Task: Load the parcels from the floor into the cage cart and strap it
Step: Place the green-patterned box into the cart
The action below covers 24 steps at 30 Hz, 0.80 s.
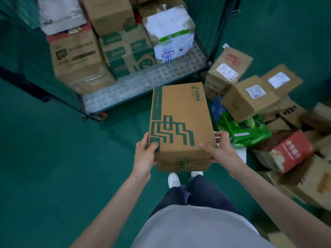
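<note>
Both hands, left hand (144,154) and right hand (221,149), grip the parcel (180,122) between them.

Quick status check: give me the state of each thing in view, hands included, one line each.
Held box: off the floor, gripped at both sides, not yet in the cart.
Left hand: grip on the box's left side.
Right hand: grip on the box's right side.
Cage cart: front open, partly loaded, bare deck at the front, no strap visible.
Loaded parcels: stacked at the cart's back.
Floor pile: still unloaded, jumbled beside the cart.
</note>
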Each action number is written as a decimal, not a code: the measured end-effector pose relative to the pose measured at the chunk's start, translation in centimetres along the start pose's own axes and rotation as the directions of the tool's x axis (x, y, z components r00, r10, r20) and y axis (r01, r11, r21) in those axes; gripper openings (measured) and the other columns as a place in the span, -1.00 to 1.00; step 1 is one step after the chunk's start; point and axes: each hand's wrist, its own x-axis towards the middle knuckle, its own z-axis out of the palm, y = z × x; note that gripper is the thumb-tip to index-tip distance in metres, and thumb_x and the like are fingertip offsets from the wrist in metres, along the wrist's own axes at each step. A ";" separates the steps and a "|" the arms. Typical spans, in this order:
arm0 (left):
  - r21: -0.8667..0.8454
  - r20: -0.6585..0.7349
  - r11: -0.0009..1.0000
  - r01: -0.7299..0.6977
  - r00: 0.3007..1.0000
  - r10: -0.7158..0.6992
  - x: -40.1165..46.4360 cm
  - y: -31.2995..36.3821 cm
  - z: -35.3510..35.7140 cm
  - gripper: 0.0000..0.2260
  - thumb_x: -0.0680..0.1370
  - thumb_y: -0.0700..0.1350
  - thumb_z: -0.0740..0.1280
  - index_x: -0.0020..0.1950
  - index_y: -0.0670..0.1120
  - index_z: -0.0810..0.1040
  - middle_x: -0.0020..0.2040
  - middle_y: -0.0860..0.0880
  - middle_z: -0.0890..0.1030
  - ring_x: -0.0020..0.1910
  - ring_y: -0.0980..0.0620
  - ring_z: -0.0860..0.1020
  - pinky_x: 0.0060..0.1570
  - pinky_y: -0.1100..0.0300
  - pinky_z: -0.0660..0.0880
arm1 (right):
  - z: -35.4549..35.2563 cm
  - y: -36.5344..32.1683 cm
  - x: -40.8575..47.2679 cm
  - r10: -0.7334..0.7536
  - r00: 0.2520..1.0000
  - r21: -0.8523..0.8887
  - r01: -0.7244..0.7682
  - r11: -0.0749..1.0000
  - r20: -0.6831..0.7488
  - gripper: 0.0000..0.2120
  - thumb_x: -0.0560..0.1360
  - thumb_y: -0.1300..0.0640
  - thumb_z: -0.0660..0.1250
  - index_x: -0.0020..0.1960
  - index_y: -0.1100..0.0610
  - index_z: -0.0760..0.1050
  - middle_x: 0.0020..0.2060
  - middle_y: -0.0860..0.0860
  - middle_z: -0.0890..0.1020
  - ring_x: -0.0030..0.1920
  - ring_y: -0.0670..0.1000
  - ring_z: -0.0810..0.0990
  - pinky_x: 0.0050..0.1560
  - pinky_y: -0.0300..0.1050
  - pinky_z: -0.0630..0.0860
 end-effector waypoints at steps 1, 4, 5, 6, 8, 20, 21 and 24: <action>-0.013 -0.014 1.000 -0.001 1.000 0.001 0.4 0.4 -0.3 -0.55 0.64 -0.14 0.23 0.52 0.13 0.31 0.30 0.07 0.37 0.19 0.14 0.50 0.26 -0.19 0.47 | 0.3 -1.0 0.6 -0.009 1.000 -0.022 0.009 1.000 0.017 -0.45 0.49 0.13 0.46 0.31 0.13 0.20 0.11 0.00 0.46 0.12 0.03 0.54 0.18 0.12 0.55; -0.079 -0.057 0.996 -0.029 0.998 0.024 3.2 3.4 -0.7 -0.56 0.64 -0.13 0.23 0.51 0.14 0.33 0.32 0.06 0.38 0.20 0.14 0.49 0.23 -0.17 0.48 | 1.3 -5.0 5.3 -0.067 0.995 -0.084 0.073 0.994 0.071 -0.45 0.48 0.10 0.48 0.29 0.08 0.20 0.21 0.07 0.42 0.17 0.08 0.52 0.20 0.16 0.54; -0.095 -0.065 0.995 -0.036 0.997 0.030 4.1 4.4 -0.5 -0.56 0.64 -0.12 0.24 0.51 0.14 0.33 0.31 0.07 0.38 0.19 0.14 0.49 0.23 -0.16 0.48 | 1.5 -6.2 6.7 -0.078 0.993 -0.100 0.086 0.991 0.085 -0.45 0.48 0.08 0.48 0.27 0.06 0.20 0.23 0.08 0.40 0.19 0.09 0.51 0.21 0.19 0.54; -0.111 -0.072 0.993 -0.040 0.997 0.032 5.2 5.5 -0.3 -0.55 0.64 -0.12 0.24 0.51 0.14 0.32 0.31 0.07 0.38 0.19 0.15 0.49 0.23 -0.16 0.47 | 1.7 -7.4 8.3 -0.093 0.991 -0.110 0.103 0.989 0.096 -0.46 0.47 0.07 0.48 0.27 0.04 0.20 0.25 0.08 0.40 0.20 0.09 0.50 0.21 0.21 0.53; -0.136 -0.093 0.989 -0.053 0.995 0.041 7.6 7.8 0.2 -0.55 0.64 -0.12 0.24 0.52 0.15 0.30 0.29 0.08 0.37 0.17 0.16 0.48 0.25 -0.18 0.46 | 2.0 -9.8 11.6 -0.114 0.986 -0.113 0.129 0.985 0.123 -0.45 0.47 0.04 0.48 0.26 0.01 0.19 0.25 0.06 0.40 0.21 0.08 0.50 0.22 0.21 0.54; -0.249 -0.185 0.965 -0.078 0.982 0.032 20.1 21.3 3.2 -0.53 0.63 -0.13 0.26 0.51 0.15 0.32 0.30 0.06 0.41 0.24 0.08 0.46 0.29 -0.26 0.41 | 2.7 -25.1 26.8 -0.164 0.959 -0.157 0.203 0.967 0.229 -0.46 0.48 0.04 0.47 0.29 0.04 0.20 0.25 0.04 0.39 0.21 0.07 0.52 0.19 0.17 0.56; -0.252 -0.189 0.965 -0.074 0.982 0.026 21.2 22.3 3.3 -0.54 0.63 -0.14 0.26 0.51 0.15 0.32 0.31 0.06 0.41 0.24 0.08 0.46 0.29 -0.25 0.42 | 3.0 -26.1 27.9 -0.168 0.959 -0.154 0.207 0.966 0.230 -0.46 0.49 0.05 0.46 0.28 0.04 0.20 0.24 0.04 0.40 0.21 0.07 0.52 0.18 0.16 0.57; -0.264 -0.189 0.961 -0.077 0.982 0.027 24.4 25.1 3.0 -0.56 0.63 -0.16 0.24 0.49 0.14 0.36 0.35 0.06 0.44 0.20 0.09 0.49 0.20 -0.16 0.49 | 4.1 -28.7 30.6 -0.158 0.958 -0.159 0.199 0.967 0.238 -0.46 0.49 0.06 0.46 0.30 0.08 0.20 0.20 0.03 0.45 0.18 0.07 0.55 0.17 0.14 0.57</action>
